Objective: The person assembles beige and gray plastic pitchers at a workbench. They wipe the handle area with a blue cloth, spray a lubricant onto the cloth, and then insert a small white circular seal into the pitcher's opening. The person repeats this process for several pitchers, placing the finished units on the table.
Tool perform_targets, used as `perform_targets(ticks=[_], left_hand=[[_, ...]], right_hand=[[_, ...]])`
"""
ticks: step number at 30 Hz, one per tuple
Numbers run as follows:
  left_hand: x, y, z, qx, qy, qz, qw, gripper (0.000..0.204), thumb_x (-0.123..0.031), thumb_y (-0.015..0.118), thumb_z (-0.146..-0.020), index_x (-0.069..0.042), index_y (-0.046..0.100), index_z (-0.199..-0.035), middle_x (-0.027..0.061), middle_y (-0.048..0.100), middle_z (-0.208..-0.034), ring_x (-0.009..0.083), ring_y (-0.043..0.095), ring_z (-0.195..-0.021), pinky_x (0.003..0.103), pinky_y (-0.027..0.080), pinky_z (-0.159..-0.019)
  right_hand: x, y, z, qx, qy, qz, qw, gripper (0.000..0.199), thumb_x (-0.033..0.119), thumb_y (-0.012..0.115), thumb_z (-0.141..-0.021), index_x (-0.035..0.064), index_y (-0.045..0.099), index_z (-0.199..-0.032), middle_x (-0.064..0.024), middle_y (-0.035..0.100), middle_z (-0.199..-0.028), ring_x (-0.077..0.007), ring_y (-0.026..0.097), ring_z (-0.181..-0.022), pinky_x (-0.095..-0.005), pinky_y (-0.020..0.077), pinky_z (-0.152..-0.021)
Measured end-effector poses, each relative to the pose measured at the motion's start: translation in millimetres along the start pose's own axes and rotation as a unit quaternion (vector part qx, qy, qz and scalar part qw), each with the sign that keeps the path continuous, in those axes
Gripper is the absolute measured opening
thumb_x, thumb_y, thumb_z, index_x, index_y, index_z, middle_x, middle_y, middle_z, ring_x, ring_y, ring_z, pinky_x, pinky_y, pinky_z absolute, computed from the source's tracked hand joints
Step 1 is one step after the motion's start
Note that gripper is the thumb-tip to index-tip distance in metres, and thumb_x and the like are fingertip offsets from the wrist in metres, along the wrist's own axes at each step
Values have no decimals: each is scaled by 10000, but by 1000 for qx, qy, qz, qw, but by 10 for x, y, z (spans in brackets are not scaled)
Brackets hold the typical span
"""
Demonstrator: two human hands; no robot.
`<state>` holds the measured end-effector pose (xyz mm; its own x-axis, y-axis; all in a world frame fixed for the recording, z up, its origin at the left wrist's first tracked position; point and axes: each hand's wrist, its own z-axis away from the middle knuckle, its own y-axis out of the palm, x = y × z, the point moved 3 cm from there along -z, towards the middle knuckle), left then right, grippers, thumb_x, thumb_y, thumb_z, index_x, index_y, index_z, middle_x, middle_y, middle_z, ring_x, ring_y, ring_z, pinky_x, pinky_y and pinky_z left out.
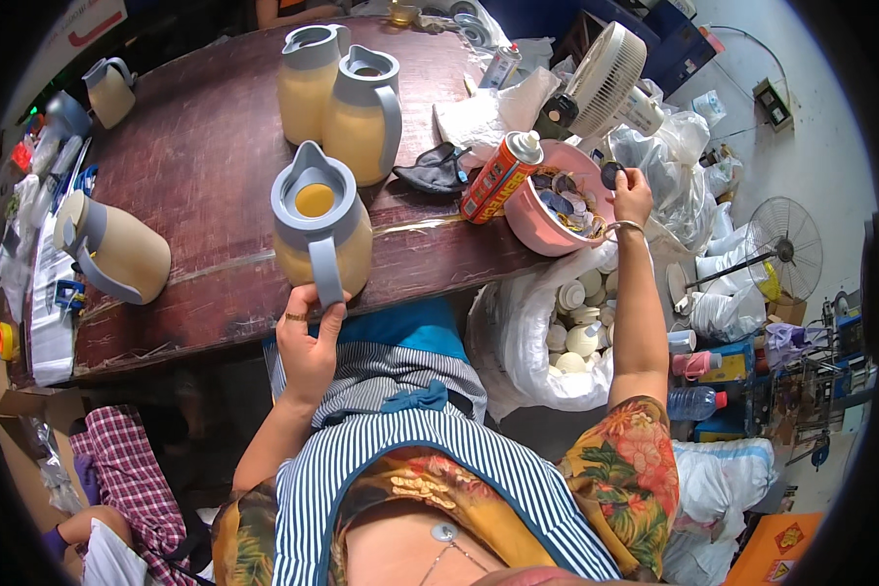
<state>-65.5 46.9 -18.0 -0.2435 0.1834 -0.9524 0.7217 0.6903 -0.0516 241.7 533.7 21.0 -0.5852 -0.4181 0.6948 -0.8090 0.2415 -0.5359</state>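
Note:
A beige jug (288,241) with a grey collar and spout stands upright at the table's near edge, its round opening showing yellow inside. My left hand (306,342) is closed on the lower end of its grey handle. My right hand (632,200) pinches a small dark round disc (611,175) at the right rim of a pink basin (529,223). Inside the basin lie many loose discs and rings (568,200), dark, pale and yellowish. An orange-red spray can (499,179) leans against the basin's left side.
Behind are two similar jugs (361,132), (305,93); another jug (132,252) lies tilted at left. A black pouch (434,170) is near the can. Below the basin, a white sack (518,356) holds pale round parts (583,339). A fan (606,78) stands beyond. Someone in checked cloth (132,469) sits lower left.

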Motion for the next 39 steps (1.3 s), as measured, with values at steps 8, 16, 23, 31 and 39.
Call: perform_targets(ticks=[8,16,23,31,39], left_hand=[[-282,-185,128,-153,240,-165,944,229,-116,620,-953,-2,550,-1138,152,634,-1031,266,643,-935,356,517,-827],[-577,194,143,-41,357,-256,897,288,-118,761,-778,-38,645,-1029,105,608,-976,280,621,-868,368,542,-729],[299,-340,492,-19,-237,580,780,143,-136,516,-971,-40,540,-868,83,591,-922,202,576,-914,424,405,-1057],[281,-437,-212,-104,-261,563,777,177,-175,545,-961,-20,630,-957,96,636,-1006,227,580,-1017,388,440,-1023],[-320,-451,-590,-6,30,482,876,121,-57,486,-985,-31,605,-981,151,618,-1143,188,581,-986,357,460,-990]], right_hand=[[875,40,627,186,14,-264,946,126,116,566,-976,41,545,-1075,-79,654,-958,-143,665,-816,-295,603,-656],[2850,217,2991,373,-242,-211,871,80,4,599,-934,-28,593,-1007,-70,678,-795,-113,673,-715,-252,565,-665],[1962,1081,3437,547,197,-316,750,89,69,560,-970,15,561,-1041,-31,604,-908,-102,614,-794,-291,612,-607],[2530,1287,3066,221,-121,-362,898,132,-45,553,-931,1,612,-1041,-99,634,-906,-138,616,-757,-276,510,-657],[3391,883,2594,210,-418,-315,826,319,-57,679,-793,52,659,-1092,-88,677,-969,-267,616,-809,-349,502,-743]])
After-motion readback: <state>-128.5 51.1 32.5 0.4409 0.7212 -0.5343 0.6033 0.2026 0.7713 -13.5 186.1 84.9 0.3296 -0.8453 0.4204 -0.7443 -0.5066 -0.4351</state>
